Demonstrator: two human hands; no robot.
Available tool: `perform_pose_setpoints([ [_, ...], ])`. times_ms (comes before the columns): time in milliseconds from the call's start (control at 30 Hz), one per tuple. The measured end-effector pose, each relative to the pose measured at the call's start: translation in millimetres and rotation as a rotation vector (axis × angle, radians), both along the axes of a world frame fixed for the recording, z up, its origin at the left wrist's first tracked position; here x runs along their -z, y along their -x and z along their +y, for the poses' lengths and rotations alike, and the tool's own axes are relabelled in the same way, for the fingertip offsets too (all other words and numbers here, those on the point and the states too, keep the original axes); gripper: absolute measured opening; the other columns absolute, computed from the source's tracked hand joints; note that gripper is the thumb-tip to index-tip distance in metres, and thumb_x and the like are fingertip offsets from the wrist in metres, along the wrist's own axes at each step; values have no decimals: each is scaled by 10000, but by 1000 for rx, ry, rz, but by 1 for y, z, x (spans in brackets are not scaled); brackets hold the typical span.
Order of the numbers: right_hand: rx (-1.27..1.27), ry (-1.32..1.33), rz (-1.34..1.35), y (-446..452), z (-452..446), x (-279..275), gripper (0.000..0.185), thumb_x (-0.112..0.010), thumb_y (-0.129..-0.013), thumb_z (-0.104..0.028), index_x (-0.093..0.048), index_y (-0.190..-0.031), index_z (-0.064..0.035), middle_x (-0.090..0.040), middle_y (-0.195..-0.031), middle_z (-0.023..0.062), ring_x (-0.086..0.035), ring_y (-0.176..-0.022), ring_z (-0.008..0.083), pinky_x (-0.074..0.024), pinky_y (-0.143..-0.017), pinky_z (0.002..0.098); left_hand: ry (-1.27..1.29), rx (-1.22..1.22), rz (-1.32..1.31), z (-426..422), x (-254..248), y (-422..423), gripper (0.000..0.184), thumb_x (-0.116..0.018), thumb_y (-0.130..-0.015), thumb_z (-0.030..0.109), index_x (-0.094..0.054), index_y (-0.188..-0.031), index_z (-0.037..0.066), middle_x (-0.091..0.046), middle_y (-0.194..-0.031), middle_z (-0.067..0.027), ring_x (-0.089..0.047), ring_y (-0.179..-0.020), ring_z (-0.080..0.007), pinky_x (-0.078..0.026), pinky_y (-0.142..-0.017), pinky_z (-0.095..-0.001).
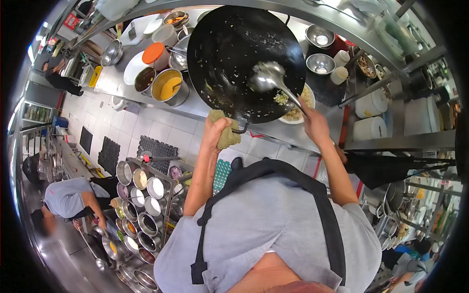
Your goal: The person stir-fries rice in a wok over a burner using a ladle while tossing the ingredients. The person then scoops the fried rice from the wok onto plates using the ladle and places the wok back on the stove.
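Note:
My left hand [217,131] is closed round a greenish folded cloth [228,137] at the near handle of a large black wok [229,63]. The wok is held tilted over the steel counter, with scraps of pale food stuck to its inside. My right hand [316,125] grips the handle of a metal ladle [268,78], whose bowl is inside the wok and blurred. A small clump of food [281,98] lies near the wok's lower right rim. Partly hidden under that rim is a white plate [312,97] holding what looks like fried rice.
Left of the wok stand a pot of orange-yellow liquid [168,88], a dark sauce pot [144,80] and an orange-lidded tub [154,52]. Steel bowls [320,63] and squeeze bottles [339,74] are at right. Behind me, a co-worker [71,198] bends beside a rack of containers [141,200].

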State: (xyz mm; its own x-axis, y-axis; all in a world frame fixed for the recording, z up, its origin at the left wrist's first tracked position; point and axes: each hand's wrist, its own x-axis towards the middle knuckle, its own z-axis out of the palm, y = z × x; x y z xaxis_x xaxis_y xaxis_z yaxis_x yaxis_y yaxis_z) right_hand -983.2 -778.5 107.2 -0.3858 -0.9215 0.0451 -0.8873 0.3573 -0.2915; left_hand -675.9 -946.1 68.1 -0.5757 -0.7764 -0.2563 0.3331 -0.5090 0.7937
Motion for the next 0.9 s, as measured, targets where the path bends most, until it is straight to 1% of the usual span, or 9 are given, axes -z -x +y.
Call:
perform_pose_setpoints([
  [67, -21, 75, 22, 24, 62, 23, 691, -583, -868, -2, -450, -1489, -275, -677, -989, 208, -653, -922, 425, -509, -818, 503, 33, -17, 11, -2, 2, -1, 363, -610, -779, 88, -574, -1123, -24, -658, -914, -136, -682, -748, -226, -591, -597, -355],
  [167, -63, 166, -126, 32, 98, 8, 710, -604, -859, 1, -440, -1496, -267, -674, -969, 226, -655, -899, 434, -505, -813, 505, 53, -55, 17, -2, -1, -1, 330, -604, -783, 80, -567, -1096, -18, -647, -898, -136, -678, -732, -234, -592, -585, -363],
  [267, 111, 157, -117, 13, 55, 10, 714, -620, -856, -5, -437, -1499, -256, -664, -967, 258, -654, -909, 441, -505, -806, 504, 14, -44, 29, -7, -6, 0, 300, -598, -785, 61, -559, -1073, -13, -634, -878, -130, -672, -714, -238, -596, -574, -371],
  [367, 157, 151, -96, -8, 21, 30, 714, -622, -856, -5, -436, -1499, -251, -656, -967, 276, -649, -885, 450, -505, -789, 507, -24, -88, 88, -8, -5, 10, 277, -594, -787, 35, -554, -1057, -8, -623, -862, -123, -666, -691, -238, -596, -559, -375],
  [500, 44, 317, -9, -9, 68, 44, 723, -611, -879, -43, -395, -1521, -298, -660, -929, 232, -647, -787, 435, -501, -725, 527, -34, -77, 119, -26, -6, 15, 253, -591, -789, 6, -553, -1040, 3, -614, -854, -112, -661, -686, -228, -590, -550, -373],
  [600, 154, 32, 150, 3, 104, 9, 694, -589, -898, -72, -400, -1514, -329, -663, -941, 192, -658, -779, 409, -519, -711, 518, 54, -111, 65, -37, 7, 15, 238, -596, -769, -14, -554, -1003, -3, -603, -826, -75, -650, -669, -197, -570, -564, -352],
  [700, 205, -140, 341, 5, 101, -31, 659, -570, -910, -90, -419, -1500, -341, -661, -936, 163, -662, -767, 394, -532, -697, 508, 111, -160, -13, -40, 1, 12, 217, -600, -765, -15, -559, -977, 4, -597, -828, -68, -645, -676, -192, -551, -560, -347],
  [800, 163, -58, 274, 2, 73, -26, 639, -566, -916, -99, -433, -1489, -348, -657, -936, 169, -661, -802, 407, -530, -729, 514, 99, -128, -2, -45, 9, 5, 206, -599, -768, -10, -565, -971, 3, -598, -839, -71, -650, -687, -198, -562, -560, -353],
  [900, 141, 40, 177, -14, 44, 4, 638, -575, -913, -101, -438, -1485, -347, -658, -981, 180, -661, -842, 414, -528, -755, 510, -15, -105, 71, -44, -5, 0, 188, -590, -778, -6, -572, -965, 4, -605, -849, -76, -651, -686, -203, -572, -560, -361],
])
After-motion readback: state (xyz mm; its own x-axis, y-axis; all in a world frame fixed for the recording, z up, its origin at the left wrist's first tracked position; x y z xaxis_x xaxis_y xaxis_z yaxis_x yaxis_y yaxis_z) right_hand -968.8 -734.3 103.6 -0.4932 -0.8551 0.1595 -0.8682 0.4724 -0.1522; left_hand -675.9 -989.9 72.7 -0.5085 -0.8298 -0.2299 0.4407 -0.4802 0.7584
